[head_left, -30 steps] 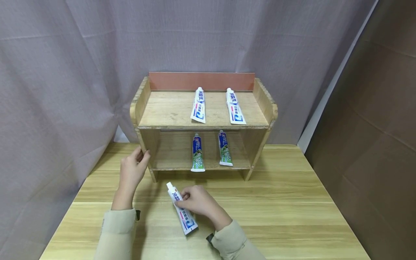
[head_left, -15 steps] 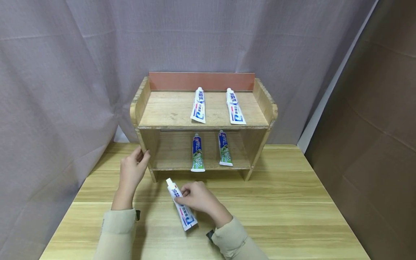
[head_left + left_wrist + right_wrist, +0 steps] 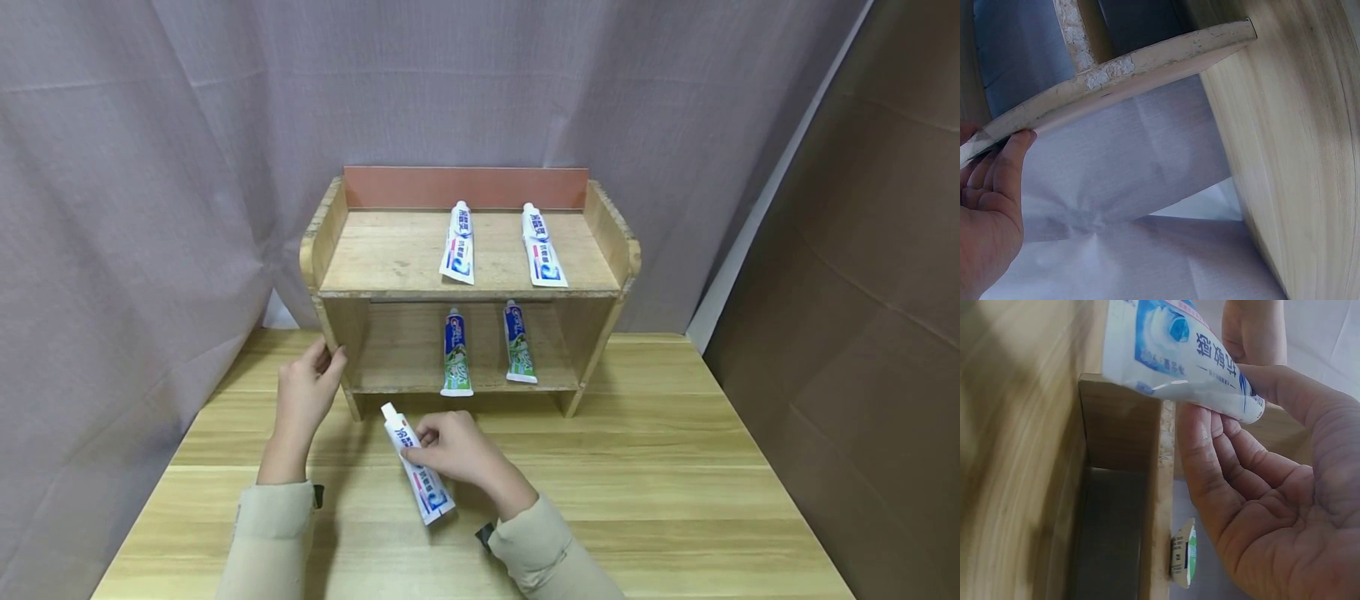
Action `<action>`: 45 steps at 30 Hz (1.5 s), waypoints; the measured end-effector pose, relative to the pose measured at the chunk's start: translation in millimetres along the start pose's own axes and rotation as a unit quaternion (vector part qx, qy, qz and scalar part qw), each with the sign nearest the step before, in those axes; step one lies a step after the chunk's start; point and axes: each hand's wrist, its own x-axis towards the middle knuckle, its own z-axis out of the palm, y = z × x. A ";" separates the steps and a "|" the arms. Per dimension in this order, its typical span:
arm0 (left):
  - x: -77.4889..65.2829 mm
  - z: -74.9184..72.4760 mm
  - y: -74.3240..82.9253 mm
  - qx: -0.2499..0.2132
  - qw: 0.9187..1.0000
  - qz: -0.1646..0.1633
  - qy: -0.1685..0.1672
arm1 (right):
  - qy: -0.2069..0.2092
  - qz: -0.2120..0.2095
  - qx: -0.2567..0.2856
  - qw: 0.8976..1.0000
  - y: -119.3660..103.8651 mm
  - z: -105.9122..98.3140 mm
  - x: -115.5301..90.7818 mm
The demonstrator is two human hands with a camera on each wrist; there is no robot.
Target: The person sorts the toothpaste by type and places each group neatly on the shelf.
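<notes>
My right hand (image 3: 459,452) pinches a white and blue toothpaste tube (image 3: 431,492) between thumb and fingers, in front of the shelf. The tube's cap points away toward the shelf and its flat end toward me; the right wrist view shows the printed side of the tube (image 3: 1179,356) above my curled fingers (image 3: 1200,456). My left hand (image 3: 306,392) grips the front edge of the left side panel of the wooden shelf (image 3: 472,294). In the left wrist view, the fingers (image 3: 1010,165) lie against that panel's outer face, the thumb mostly out of frame.
Two white toothpaste tubes (image 3: 458,243) lie on the upper board, centre and right. Two blue and green tubes (image 3: 456,354) lie on the lower board, one overhanging the front edge slightly. A wooden table (image 3: 660,467) bears the shelf; a grey curtain (image 3: 480,83) hangs behind.
My right hand has moved slightly away from me, toward the shelf, with the toothpaste tube in it. My left hand has stayed on the side panel.
</notes>
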 end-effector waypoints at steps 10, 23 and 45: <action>1.0 0.6 -0.7 0.009 1.000 0.002 0.006 | 0.004 -0.012 -0.006 1.000 -9.2 -7.4 1.0; 0.8 1.1 -2.3 0.017 1.000 0.007 0.014 | 0.008 -0.033 -0.004 0.999 -15.1 -11.9 1.7; 0.4 1.0 -2.1 0.018 1.000 0.012 0.017 | 0.027 -0.070 -0.030 0.997 -41.1 -39.3 5.1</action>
